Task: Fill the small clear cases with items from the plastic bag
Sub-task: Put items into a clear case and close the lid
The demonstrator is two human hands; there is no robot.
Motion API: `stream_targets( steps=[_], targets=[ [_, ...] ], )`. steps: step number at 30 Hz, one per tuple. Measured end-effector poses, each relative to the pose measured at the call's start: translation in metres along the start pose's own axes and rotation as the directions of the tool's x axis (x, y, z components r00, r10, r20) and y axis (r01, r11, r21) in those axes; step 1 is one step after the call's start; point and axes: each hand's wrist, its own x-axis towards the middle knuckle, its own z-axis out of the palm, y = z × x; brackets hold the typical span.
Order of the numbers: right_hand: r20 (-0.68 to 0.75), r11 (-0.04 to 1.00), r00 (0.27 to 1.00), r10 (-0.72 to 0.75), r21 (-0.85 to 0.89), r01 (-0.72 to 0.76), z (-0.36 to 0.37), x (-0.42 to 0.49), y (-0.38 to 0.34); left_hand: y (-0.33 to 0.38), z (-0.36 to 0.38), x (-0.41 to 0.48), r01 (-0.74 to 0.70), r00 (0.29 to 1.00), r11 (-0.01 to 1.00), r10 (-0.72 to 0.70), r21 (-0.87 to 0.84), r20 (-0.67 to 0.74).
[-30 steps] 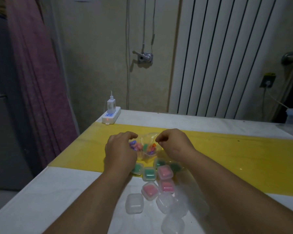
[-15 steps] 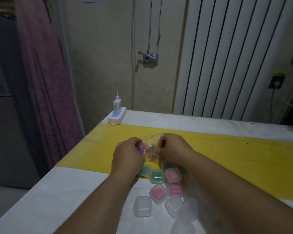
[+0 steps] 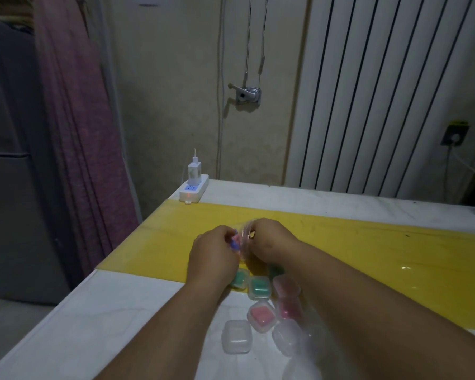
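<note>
A small clear plastic bag point(image 3: 244, 244) with pink and blue items inside sits between my two hands over the yellow strip. My left hand point(image 3: 213, 255) pinches its left edge and my right hand point(image 3: 269, 242) pinches its right edge, fingers curled. Just in front of my wrists lie several small clear cases: a green-filled case point(image 3: 259, 288), a pink-filled case point(image 3: 261, 316) and an empty clear case point(image 3: 236, 336). My right forearm hides part of the other cases.
The white table point(image 3: 121, 311) carries a yellow strip point(image 3: 368, 250) across its middle. A white power strip with a charger point(image 3: 194, 186) sits at the far left corner. The table's left edge drops off beside a pink curtain point(image 3: 80, 133).
My hands have drawn closer together, squeezing the bag narrower between them. The camera view has shifted a little, so the table appears further right.
</note>
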Motion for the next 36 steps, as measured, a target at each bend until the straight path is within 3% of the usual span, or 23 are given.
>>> stream_targets(
  steps=[7, 10, 15, 22, 26, 33, 36],
  targets=[
    [-0.069, 0.998, 0.996, -0.061, 0.026, 0.063, 0.003, -0.002, 0.002, 0.000, 0.001, 0.000, -0.002, 1.000, 0.999, 0.003, 0.039, -0.007],
    [-0.102, 0.989, 0.992, -0.080, 0.117, 0.092, 0.003, -0.005, 0.008, -0.001, 0.001, 0.001, 0.003, 1.000, 0.998, -0.002, 0.056, -0.006],
    [-0.259, 0.933, 0.965, 0.029, 0.352, 0.066, -0.001, -0.015, 0.016, 0.000, 0.000, 0.000, 0.002, 1.000, 0.997, -0.002, 0.077, 0.001],
    [-0.307, 0.865, 0.935, 0.178, 0.503, 0.000, -0.020, -0.041, 0.036, 0.004, -0.005, -0.005, -0.026, 1.000, 0.990, 0.028, 0.137, -0.012],
    [-0.306, 0.796, 0.926, 0.220, 0.605, 0.011, -0.034, -0.070, 0.042, 0.017, -0.016, -0.011, -0.089, 0.992, 0.974, 0.106, 0.208, -0.068],
    [-0.274, 0.663, 0.935, 0.224, 0.746, 0.059, -0.042, -0.112, 0.066, 0.036, -0.017, -0.025, -0.213, 0.973, 0.973, 0.220, 0.090, -0.077],
    [-0.254, 0.567, 0.940, 0.228, 0.820, 0.084, -0.042, -0.118, 0.075, 0.044, -0.016, -0.032, -0.365, 0.917, 0.925, 0.377, 0.105, -0.131]
  ],
)
